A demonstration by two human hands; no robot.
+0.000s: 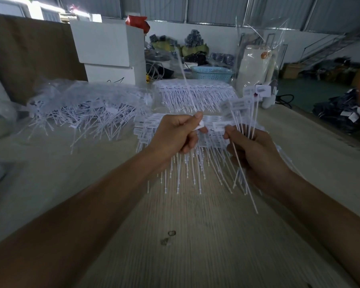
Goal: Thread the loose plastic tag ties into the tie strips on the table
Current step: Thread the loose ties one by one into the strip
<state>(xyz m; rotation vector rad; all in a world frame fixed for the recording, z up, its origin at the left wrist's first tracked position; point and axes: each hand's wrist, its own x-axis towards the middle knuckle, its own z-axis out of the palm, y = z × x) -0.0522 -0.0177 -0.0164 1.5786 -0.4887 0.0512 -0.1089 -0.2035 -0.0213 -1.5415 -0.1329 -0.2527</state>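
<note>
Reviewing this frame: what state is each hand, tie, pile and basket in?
left hand: pinches a single tie
single tie: held, tail pointing up
right hand: grips a bundle of ties
bundle of ties: fanned, tags up
loose tie pile: tangled on table
blue basket: upright, contents unclear

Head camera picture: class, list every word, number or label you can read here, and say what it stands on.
None can be read.
Black marker strokes on the lower white box: cut off, illegible.
Print on the tag ties: too blurred to read.
</note>
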